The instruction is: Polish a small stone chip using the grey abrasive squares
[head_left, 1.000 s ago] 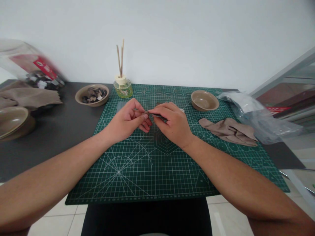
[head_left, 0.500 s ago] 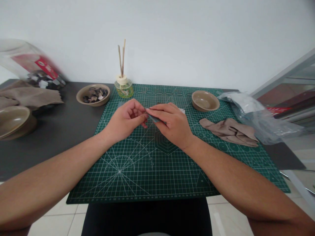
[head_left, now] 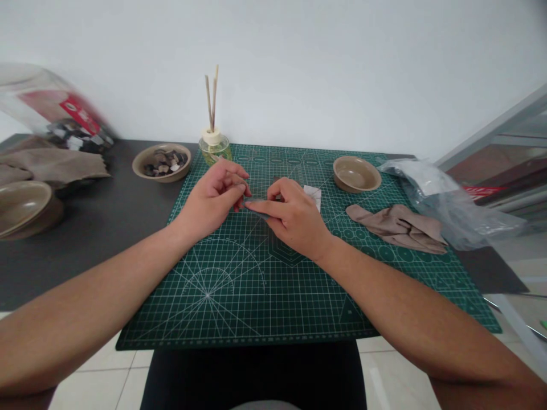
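Above the green cutting mat [head_left: 239, 319], my left hand [head_left: 213, 196] is closed, thumb pressed to curled fingers. What it pinches, if anything, is too small to make out. My right hand [head_left: 297, 219] is also closed, with a thin grey-blue strip [head_left: 258, 214] between thumb and fingers. The strip's tip points left at my left fingertips; whether they touch it is unclear. Partly behind my right hand, a small white piece of paper [head_left: 314, 196] lies on the mat.
Left of the mat are a bowl of dark pieces [head_left: 164, 165], another bowl [head_left: 25, 208], a brown cloth [head_left: 55, 162] and a clear jar [head_left: 64, 108]. A reed diffuser [head_left: 211, 139] stands behind. At right are a bowl [head_left: 356, 173], a crumpled cloth [head_left: 399, 228] and a plastic bag [head_left: 453, 205].
Both hands have shifted slightly left. My right index finger is now extended along the strip, with another finger raised and bent. More of the white paper shows behind my right hand.
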{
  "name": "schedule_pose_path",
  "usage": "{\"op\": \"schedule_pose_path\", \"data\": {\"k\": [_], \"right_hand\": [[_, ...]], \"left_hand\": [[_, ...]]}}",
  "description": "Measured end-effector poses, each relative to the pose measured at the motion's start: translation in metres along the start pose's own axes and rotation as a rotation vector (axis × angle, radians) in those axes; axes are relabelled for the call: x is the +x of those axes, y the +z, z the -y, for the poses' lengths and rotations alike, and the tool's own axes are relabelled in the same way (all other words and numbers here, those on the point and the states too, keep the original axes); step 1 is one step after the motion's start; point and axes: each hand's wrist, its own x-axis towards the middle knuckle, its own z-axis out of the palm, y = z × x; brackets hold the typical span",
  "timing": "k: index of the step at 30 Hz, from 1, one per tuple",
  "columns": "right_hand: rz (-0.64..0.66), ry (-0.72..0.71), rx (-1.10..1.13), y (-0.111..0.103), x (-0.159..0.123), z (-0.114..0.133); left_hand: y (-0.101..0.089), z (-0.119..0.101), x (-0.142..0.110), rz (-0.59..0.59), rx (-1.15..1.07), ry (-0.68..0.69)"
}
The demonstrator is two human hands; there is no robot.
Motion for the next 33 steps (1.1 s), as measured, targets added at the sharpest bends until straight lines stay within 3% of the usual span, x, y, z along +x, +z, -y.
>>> {"op": "schedule_pose_path", "data": {"k": [4, 7, 9, 14, 18, 20, 23, 25, 33], "right_hand": [[0.067, 0.037, 0.059, 0.001, 0.0, 0.0], [0.037, 0.081, 0.076, 0.0, 0.001, 0.0], [0.015, 0.137, 0.071, -0.001, 0.001, 0.001], [-0.007, 0.238, 0.07, -0.003, 0.003, 0.002], [0.019, 0.213, 0.03, -0.004, 0.005, 0.0], [0.049, 0.195, 0.024, -0.001, 0.005, -0.002], [0.118, 0.183, 0.023, 0.007, 0.006, -0.006], [0.196, 0.192, 0.011, 0.013, 0.006, -0.01], [0.294, 0.247, -0.118, 0.021, 0.007, -0.012]], "left_hand": [[-0.005, 0.001, 0.001, 0.124, 0.171, -0.001], [-0.008, -0.002, 0.0, 0.237, 0.16, 0.016], [-0.008, -0.005, -0.002, 0.247, 0.185, 0.047], [-0.004, -0.003, -0.003, 0.097, 0.252, 0.06], [-0.005, 0.008, 0.003, -0.109, 0.121, -0.073], [-0.007, 0.011, 0.006, -0.135, 0.225, -0.073], [-0.008, 0.011, 0.008, 0.033, 0.44, -0.031], [-0.007, 0.011, 0.008, 0.081, 0.551, -0.013], [-0.01, 0.022, 0.008, 0.098, 0.998, -0.129]]}}
